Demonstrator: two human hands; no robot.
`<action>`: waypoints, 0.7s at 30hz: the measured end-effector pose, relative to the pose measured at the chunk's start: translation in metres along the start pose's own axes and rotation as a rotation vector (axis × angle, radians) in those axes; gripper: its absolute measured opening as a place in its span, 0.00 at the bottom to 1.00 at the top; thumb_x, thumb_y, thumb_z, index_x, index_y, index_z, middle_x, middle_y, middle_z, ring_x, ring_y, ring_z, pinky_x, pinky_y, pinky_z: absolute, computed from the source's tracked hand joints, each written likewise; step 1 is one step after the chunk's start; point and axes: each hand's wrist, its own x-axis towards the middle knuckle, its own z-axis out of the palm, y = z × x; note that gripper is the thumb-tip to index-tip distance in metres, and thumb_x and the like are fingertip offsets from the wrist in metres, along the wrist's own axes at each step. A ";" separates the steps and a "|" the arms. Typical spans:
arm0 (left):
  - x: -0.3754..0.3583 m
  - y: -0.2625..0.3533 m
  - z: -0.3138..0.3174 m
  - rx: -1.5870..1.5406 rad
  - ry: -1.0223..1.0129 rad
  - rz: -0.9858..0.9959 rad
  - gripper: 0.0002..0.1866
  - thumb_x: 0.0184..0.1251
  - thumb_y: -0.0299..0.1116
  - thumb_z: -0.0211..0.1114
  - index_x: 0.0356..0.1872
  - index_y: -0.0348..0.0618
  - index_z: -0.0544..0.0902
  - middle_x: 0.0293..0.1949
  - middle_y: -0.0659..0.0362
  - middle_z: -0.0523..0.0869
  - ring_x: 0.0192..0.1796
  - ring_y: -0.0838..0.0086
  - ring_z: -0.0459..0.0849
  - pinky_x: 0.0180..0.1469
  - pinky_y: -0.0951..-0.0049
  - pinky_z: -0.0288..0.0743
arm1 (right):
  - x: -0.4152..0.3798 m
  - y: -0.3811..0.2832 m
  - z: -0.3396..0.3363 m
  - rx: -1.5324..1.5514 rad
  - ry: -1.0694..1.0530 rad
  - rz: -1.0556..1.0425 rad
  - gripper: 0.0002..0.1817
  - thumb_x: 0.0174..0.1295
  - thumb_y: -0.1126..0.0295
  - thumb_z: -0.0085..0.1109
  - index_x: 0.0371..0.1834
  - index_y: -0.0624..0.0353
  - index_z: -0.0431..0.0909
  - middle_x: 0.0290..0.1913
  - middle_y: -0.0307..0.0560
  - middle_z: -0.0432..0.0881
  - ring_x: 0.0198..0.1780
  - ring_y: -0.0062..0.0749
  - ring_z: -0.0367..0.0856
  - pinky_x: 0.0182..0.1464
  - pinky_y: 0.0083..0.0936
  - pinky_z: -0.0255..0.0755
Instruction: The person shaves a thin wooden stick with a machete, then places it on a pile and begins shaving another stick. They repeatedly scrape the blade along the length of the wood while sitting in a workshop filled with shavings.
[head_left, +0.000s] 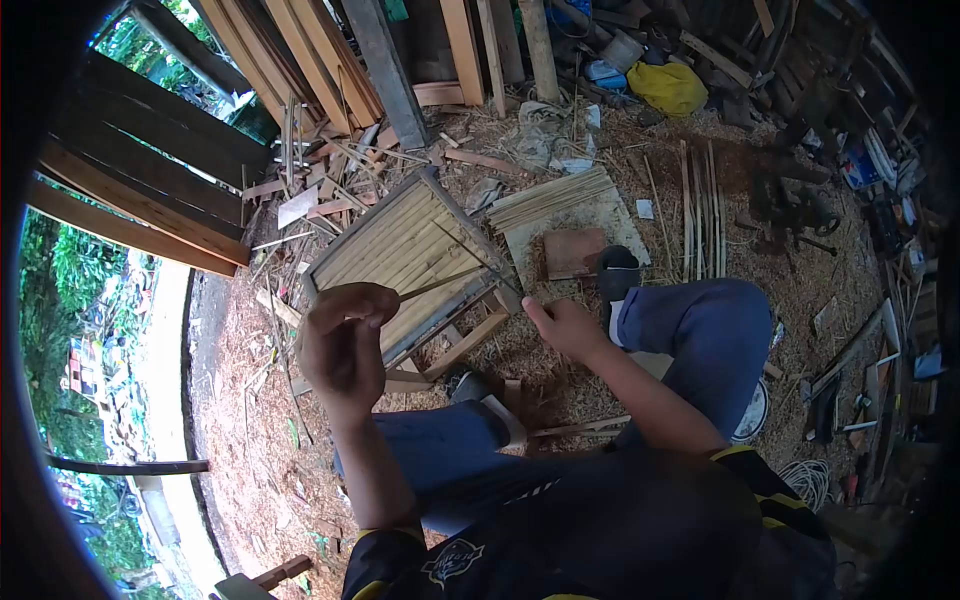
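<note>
My left hand (345,340) is raised, closed in a pinch on a thin bamboo strip (440,284) that points away to the right. Opposite it, my right hand (566,326) is closed with the thumb up, around a long thin dark piece (505,280). Whether that piece is a blade or another strip I cannot make out. The two pieces cross or come close near their ends. Beneath them a wooden frame (410,205) filled with side-by-side bamboo slats lies tilted, a wooden support under its near corner.
A bundle of thin strips (550,198) lies on a pale board beside a reddish block (575,254). Long sticks (703,205) rest on the shavings at the right. Planks (300,60) lean at the back, near a yellow bag (667,88). A coil of wire (805,482) sits lower right.
</note>
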 end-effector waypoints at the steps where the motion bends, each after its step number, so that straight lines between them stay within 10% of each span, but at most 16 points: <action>1: 0.000 -0.001 -0.002 0.004 0.006 -0.005 0.08 0.73 0.11 0.54 0.47 0.31 0.75 0.44 0.46 0.85 0.43 0.67 0.87 0.44 0.69 0.83 | -0.005 -0.010 -0.005 -0.009 -0.021 -0.008 0.44 0.71 0.30 0.45 0.27 0.67 0.86 0.23 0.64 0.82 0.32 0.59 0.86 0.39 0.50 0.76; 12: -0.001 -0.004 -0.004 -0.014 -0.020 0.000 0.08 0.73 0.11 0.54 0.47 0.30 0.76 0.45 0.45 0.85 0.45 0.67 0.88 0.46 0.68 0.86 | 0.000 0.014 -0.005 -0.060 -0.011 -0.005 0.44 0.72 0.30 0.42 0.23 0.63 0.85 0.19 0.54 0.83 0.26 0.49 0.87 0.37 0.44 0.78; 21: 0.000 -0.001 -0.003 -0.020 0.006 -0.044 0.08 0.73 0.11 0.54 0.48 0.29 0.76 0.45 0.45 0.85 0.46 0.66 0.88 0.47 0.69 0.87 | 0.005 0.022 -0.001 -0.107 -0.016 0.064 0.47 0.71 0.28 0.42 0.25 0.68 0.85 0.25 0.64 0.85 0.36 0.64 0.86 0.44 0.52 0.77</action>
